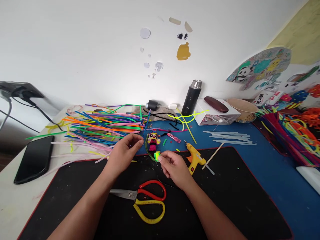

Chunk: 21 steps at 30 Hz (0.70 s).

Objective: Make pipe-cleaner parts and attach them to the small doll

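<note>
My left hand (126, 151) pinches a blue pipe cleaner (147, 122), which rises from the fingertips. Between the thumb and fingers of my right hand (175, 166) is a small yellow-green coiled pipe-cleaner piece (157, 156). A dark green strand (148, 150) curves down beside that piece; whether the two are joined I cannot tell. Just beyond both hands lies a small pipe-cleaner figure (153, 140) in magenta, yellow and black. Scissors (136, 195) with one red and one yellow handle rest on the black mat (212, 200) below my hands.
A yellow glue gun (195, 158) lies right of my right hand, with glue sticks (232, 137) beyond. Many coloured pipe cleaners (105, 123) spread at the left, near a phone (35, 160). A black flask (192, 98), white box (217, 111) and basket (241, 108) stand along the wall.
</note>
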{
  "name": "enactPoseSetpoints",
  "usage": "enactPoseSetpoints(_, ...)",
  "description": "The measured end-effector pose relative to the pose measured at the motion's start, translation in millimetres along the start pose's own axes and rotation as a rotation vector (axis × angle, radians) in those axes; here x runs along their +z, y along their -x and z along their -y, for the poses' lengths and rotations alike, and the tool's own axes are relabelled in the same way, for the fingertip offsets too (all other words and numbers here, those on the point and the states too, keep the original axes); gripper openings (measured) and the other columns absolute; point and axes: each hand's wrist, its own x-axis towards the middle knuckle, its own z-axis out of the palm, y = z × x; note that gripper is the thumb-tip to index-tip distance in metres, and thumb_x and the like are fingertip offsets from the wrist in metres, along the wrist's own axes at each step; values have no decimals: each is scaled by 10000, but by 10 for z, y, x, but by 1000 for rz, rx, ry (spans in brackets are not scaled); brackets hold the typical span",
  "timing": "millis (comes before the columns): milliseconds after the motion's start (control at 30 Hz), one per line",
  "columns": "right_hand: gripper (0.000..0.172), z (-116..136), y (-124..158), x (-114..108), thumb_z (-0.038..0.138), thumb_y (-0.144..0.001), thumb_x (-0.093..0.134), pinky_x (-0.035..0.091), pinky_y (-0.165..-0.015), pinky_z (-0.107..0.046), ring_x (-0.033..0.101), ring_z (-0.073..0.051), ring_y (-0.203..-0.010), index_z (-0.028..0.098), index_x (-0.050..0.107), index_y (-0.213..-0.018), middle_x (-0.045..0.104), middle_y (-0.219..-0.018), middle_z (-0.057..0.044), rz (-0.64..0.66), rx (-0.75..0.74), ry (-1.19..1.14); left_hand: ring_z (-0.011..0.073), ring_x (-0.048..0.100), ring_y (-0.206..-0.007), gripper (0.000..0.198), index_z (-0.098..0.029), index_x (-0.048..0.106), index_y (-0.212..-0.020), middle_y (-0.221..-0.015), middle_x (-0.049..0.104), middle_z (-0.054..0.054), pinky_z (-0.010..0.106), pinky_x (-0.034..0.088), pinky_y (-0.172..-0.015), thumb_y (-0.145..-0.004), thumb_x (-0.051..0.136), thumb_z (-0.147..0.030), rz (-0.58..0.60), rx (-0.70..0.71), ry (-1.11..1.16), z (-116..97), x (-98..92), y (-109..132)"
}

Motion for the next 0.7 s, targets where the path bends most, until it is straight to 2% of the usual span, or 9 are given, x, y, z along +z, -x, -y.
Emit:
enactPoseSetpoints(133,380,-2,-9,28,574,-913,673,297,-433,-231,407,-84,-418,205,608,-849,504,-535,80,-22,7,-16,237,673,-864,344,-219,715,-1037,-1002,761,60,366,527,-810,-907,625,-524,-39,9,-122,63,50,-17)
enactPoseSetpoints(333,378,93,-60,-1,569,-898,698,311,-417,-218,464,-96,-448,206,613,-832,530,-565,64,-108,-18,-48,287,723,-1089,446,-206,674,-1211,-1248,761,120,425,564,-954,-911,609,-530,-33,-9,-34,177,186,-45)
enactPoseSetpoints(533,410,200,-166,-20,585,-864,737,319,-407,-205,474,-93,-457,204,601,-803,547,-593,52,-189,-37,-152,263,710,-908,429,-183,683,-1228,-1166,775,118,407,562,-843,-956,583,-499,7,26,-179,170,272,-93)
enactPoseSetpoints(700,407,186,-221,19,579,-846,755,275,-383,-198,449,-83,-424,202,604,-824,522,-563,69,-179,-34,-206,278,690,-934,324,-194,729,-1146,-1054,772,103,415,543,-889,-937,608,-409,11,113,-279,213,317,-150)
